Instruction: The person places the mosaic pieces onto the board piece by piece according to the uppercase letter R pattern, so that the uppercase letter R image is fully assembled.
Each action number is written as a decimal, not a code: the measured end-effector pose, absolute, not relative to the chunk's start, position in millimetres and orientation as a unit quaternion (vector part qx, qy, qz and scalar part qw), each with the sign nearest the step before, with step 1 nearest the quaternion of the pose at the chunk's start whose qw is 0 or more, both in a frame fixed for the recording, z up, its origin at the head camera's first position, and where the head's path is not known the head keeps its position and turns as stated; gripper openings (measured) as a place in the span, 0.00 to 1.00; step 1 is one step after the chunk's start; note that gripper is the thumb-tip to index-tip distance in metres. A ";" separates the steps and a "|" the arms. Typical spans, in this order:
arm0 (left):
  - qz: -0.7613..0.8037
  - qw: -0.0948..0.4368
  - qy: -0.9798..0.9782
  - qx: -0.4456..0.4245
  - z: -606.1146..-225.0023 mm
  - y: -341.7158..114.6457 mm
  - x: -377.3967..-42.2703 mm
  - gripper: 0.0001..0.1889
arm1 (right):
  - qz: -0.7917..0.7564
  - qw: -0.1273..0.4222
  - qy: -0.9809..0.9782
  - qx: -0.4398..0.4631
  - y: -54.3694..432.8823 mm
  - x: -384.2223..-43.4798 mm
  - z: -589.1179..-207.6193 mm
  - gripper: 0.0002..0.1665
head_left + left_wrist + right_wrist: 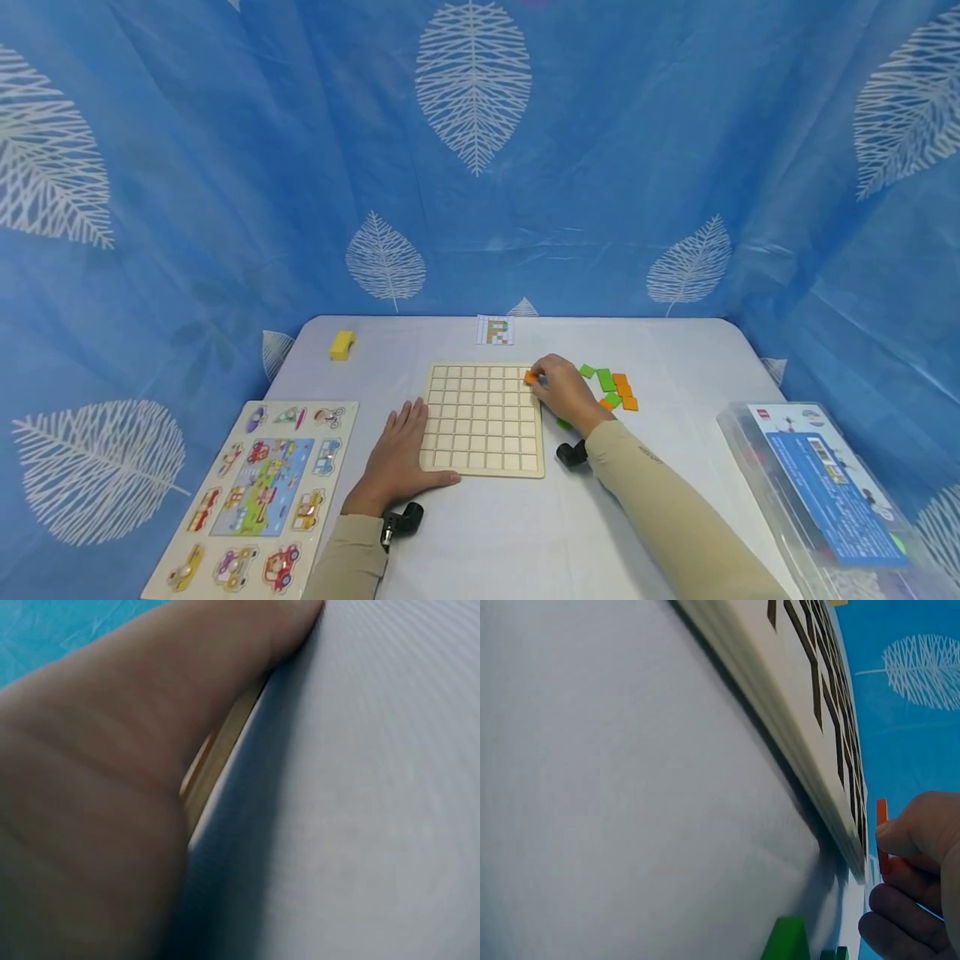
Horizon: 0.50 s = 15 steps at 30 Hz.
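Note:
A square wooden grid board (482, 423) lies in the middle of the white table, its cells bare. My left hand (401, 450) rests flat along the board's left edge, fingers straight, thumb reaching to its near-left corner. At the far-right corner my right hand (561, 386) pinches an orange square tile (530, 377) between thumb and fingertips. In the right wrist view the orange tile (883, 836) stands on edge in the pinch, beside the board's (780, 727) corner. Loose green tiles (605, 380) and orange tiles (630, 404) lie to the right, some partly hidden by the right arm.
A small pattern card (495, 331) lies behind the board. A yellow block (342, 345) sits at the back left. To the left is a vehicle puzzle board (262, 492); a clear plastic case (825, 492) stands at the right edge. Blue curtain (480, 233) hangs behind.

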<state>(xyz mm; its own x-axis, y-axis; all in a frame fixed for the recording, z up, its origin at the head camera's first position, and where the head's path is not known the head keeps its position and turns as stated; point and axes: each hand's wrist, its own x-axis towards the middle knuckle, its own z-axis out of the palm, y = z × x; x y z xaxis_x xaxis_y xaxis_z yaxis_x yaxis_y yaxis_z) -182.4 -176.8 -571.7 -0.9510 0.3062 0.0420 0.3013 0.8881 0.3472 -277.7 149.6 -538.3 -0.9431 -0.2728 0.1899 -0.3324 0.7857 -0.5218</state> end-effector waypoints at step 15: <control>0.189 -0.003 0.968 0.164 -570.8 -178.0 -180.6 0.75 | 0.311 0.049 -0.923 0.222 120.2 -277.2 -540.6 0.09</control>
<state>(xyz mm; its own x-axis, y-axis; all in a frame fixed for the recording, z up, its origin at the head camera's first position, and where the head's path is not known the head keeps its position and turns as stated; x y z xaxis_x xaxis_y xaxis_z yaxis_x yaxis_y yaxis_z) -180.6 -178.0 -570.8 -0.9465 0.3158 0.0667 0.3178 0.8752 0.3647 -277.2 120.2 -540.6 -0.8969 -0.3787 0.2283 -0.4396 0.7084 -0.5523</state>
